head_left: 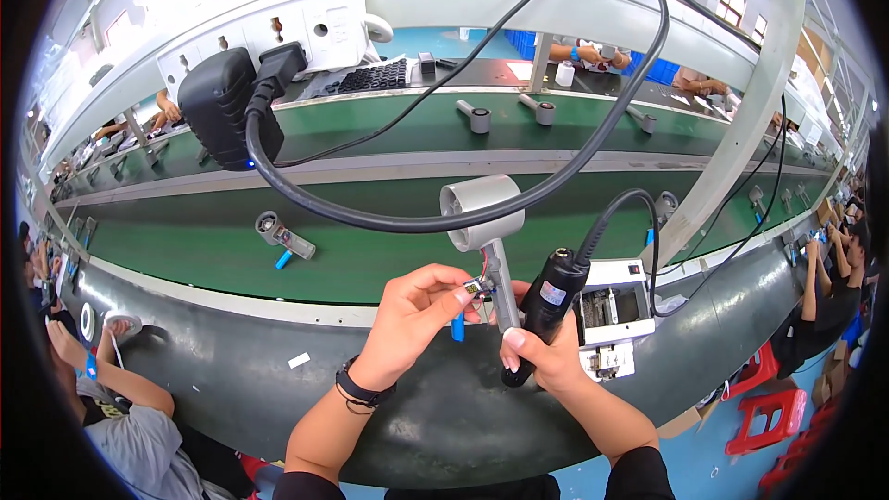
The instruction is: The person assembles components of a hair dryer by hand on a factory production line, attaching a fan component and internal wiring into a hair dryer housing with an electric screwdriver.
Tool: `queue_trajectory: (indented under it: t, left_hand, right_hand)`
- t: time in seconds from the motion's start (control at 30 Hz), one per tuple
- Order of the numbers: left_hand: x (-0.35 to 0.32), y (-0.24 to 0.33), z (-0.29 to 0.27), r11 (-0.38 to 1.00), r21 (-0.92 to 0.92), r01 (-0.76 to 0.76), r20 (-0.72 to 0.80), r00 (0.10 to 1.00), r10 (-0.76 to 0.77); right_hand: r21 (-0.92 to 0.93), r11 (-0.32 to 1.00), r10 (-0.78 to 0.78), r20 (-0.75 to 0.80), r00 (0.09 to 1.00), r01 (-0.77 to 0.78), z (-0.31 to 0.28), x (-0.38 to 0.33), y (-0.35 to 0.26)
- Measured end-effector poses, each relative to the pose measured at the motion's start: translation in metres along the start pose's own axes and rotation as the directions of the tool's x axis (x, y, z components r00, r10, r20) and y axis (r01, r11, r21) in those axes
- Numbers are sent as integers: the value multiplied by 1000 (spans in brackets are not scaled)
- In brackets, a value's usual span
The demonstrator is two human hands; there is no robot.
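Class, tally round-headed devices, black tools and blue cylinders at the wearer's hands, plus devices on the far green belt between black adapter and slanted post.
Round-headed grey device, held: 1
Black cylindrical tool: 1
Blue cylinder: 1
Far-belt devices: 3
Total: 6

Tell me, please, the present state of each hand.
Left hand: closed, pinching a small dark circuit board.
Right hand: closed, holding a black cylindrical corded tool and a grey round-headed plastic device.
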State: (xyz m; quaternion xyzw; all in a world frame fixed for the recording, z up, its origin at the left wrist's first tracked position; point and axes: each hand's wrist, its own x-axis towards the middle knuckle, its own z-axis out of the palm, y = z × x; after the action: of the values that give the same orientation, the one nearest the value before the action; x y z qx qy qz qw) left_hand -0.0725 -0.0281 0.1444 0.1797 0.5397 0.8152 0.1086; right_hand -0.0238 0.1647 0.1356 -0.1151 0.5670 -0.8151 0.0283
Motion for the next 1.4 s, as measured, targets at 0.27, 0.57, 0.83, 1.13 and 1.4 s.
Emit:
queue_trajectory:
  t: [0.27,0.57,0.83,1.13,1.4]
  left_hand:
    - [-3,5,-10,997,-83,-1,-19,1000,-1]
    - [-3,7,-15,997,-52,-48,-37,998,46]
    - [-3,12,-13,996,-9,-87,-35,996,87]
    - [0,12,-8,1000,-18,-23,56,998,24]
    - [-2,5,-7,982,-182,55,-6,998,-57]
  right_hand:
    - [-25,997,69,32,997,-68,7,-3,4]
    - [-57,996,72,54,996,-69,10,-4,4]
    - [-113,992,65,47,997,-59,12,-3,6]
    - [14,991,130,118,984,-132,9,-2,7]
    - [214,940,214,235,948,-265,8,-1,12]
